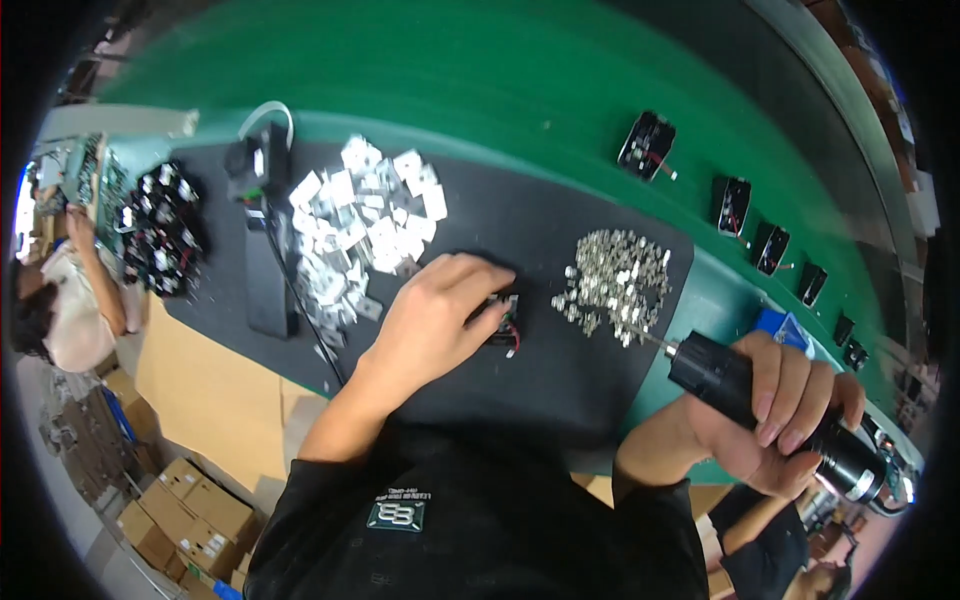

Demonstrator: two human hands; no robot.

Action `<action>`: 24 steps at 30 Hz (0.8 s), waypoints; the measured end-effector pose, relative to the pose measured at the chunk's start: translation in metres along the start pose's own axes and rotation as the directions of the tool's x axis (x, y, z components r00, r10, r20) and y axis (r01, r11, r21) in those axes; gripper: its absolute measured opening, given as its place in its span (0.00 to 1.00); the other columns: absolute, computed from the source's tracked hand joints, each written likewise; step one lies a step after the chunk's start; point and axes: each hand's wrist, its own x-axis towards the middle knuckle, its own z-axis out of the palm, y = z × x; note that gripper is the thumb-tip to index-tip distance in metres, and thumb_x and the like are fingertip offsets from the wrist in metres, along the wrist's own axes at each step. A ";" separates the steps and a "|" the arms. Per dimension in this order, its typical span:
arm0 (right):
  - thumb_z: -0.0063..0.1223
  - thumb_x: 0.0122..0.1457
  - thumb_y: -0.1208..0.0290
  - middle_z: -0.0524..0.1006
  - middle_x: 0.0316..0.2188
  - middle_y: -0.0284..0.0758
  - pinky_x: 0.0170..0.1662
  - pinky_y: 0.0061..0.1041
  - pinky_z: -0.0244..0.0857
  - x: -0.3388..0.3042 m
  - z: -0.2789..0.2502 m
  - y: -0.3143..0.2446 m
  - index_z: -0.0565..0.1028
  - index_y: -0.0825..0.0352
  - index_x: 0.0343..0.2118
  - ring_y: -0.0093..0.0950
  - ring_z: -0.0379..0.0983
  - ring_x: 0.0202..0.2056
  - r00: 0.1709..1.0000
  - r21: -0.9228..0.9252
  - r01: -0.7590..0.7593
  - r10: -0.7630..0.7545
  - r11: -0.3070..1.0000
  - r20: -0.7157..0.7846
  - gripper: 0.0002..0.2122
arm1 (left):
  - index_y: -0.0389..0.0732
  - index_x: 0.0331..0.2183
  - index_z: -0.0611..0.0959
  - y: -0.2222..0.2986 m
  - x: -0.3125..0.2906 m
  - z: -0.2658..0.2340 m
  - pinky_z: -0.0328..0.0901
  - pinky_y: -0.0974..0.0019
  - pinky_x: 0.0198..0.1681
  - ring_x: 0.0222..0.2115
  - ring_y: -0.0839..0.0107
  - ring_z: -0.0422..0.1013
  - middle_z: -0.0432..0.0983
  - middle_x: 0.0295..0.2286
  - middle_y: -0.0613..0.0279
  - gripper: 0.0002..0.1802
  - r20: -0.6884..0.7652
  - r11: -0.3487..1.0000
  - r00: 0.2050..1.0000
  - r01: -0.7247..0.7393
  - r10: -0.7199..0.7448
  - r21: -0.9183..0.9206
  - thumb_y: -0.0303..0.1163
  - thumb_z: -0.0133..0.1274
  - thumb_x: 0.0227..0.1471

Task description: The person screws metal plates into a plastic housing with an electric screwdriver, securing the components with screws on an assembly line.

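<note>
- Green workbench [520, 85] curved across the frame, black mat [560, 400] on it at centre.
- Left hand [435, 305], frame centre: half-curled, thumb and fingers parted around the near side of a small dark module [513, 318]; whether it pinched the module, couldn't tell.
- Module sat on the black mat, just right of that thumb, partly hidden.
- Right hand [785, 400], lower right: fingers wrapped firmly round a black power driver [710, 372], bit [652, 339] pointing left.
- Bit tip was at the lower edge of the small metal parts [625, 270], right of centre; contact unclear.
- Step, judged: picking up a metal part with the bit, module kept near the left hand.
- Next move likely called for a steady module and a straight bit.
- Pale plates [350, 225] heaped upper left of centre; dark pile [160, 230] further left.
- Similar dark modules [648, 146] lined the upper right.
- Co-worker [85, 310] at left edge; cardboard boxes [195, 512] lower left.
</note>
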 end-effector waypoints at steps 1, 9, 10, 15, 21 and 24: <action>0.61 0.45 0.72 0.68 0.19 0.21 0.32 0.14 0.60 0.001 0.003 0.005 0.70 0.60 0.41 0.14 0.65 0.20 1.000 -0.005 -0.010 0.010 1.000 0.012 0.18 | 0.36 0.41 0.80 -0.004 -0.004 0.004 0.67 0.61 0.43 0.38 0.56 0.73 0.76 0.37 0.54 0.21 -0.016 1.000 1.000 -0.004 0.004 -0.010 0.27 0.61 0.41; 0.56 0.53 0.71 0.66 0.23 0.23 0.33 0.18 0.58 -0.043 0.014 0.038 0.65 0.57 0.52 0.16 0.64 0.24 0.976 -0.287 -0.129 0.172 0.949 0.131 0.23 | 0.37 0.54 0.69 -0.021 -0.018 0.013 0.61 0.57 0.50 0.47 0.54 0.66 0.69 0.49 0.55 0.50 -0.006 0.986 0.987 -0.158 0.158 -0.046 0.36 0.69 0.25; 0.56 0.53 0.71 0.66 0.23 0.23 0.33 0.18 0.58 -0.048 0.014 0.041 0.65 0.57 0.52 0.16 0.64 0.24 0.976 -0.294 -0.132 0.176 0.947 0.128 0.23 | 0.38 0.52 0.71 -0.023 -0.018 0.016 0.61 0.57 0.49 0.46 0.56 0.66 0.70 0.47 0.57 0.47 -0.023 0.984 0.984 -0.179 0.178 -0.014 0.37 0.69 0.25; 0.56 0.53 0.74 0.69 0.22 0.28 0.28 0.24 0.64 -0.064 0.016 0.060 0.59 0.54 0.47 0.23 0.66 0.21 0.983 -0.305 -0.104 0.144 0.947 0.113 0.21 | 0.43 0.47 0.76 -0.023 -0.022 0.020 0.62 0.60 0.43 0.41 0.62 0.67 0.71 0.40 0.63 0.39 -0.055 0.986 0.986 -0.160 0.158 -0.042 0.38 0.68 0.26; 0.55 0.53 0.75 0.69 0.23 0.30 0.27 0.25 0.65 -0.067 0.011 0.065 0.58 0.55 0.46 0.24 0.66 0.21 0.979 -0.306 -0.131 0.172 0.943 0.111 0.21 | 0.42 0.44 0.78 -0.023 -0.018 0.020 0.62 0.61 0.40 0.35 0.63 0.67 0.72 0.35 0.63 0.38 -0.062 0.985 0.984 -0.170 0.169 -0.024 0.41 0.68 0.24; 0.55 0.53 0.75 0.69 0.23 0.30 0.27 0.25 0.65 -0.068 0.010 0.067 0.58 0.55 0.45 0.24 0.66 0.21 0.981 -0.304 -0.132 0.169 0.943 0.100 0.21 | 0.42 0.44 0.78 -0.023 -0.018 0.021 0.62 0.62 0.40 0.35 0.64 0.67 0.72 0.35 0.64 0.38 -0.063 0.985 0.984 -0.169 0.167 -0.022 0.41 0.68 0.25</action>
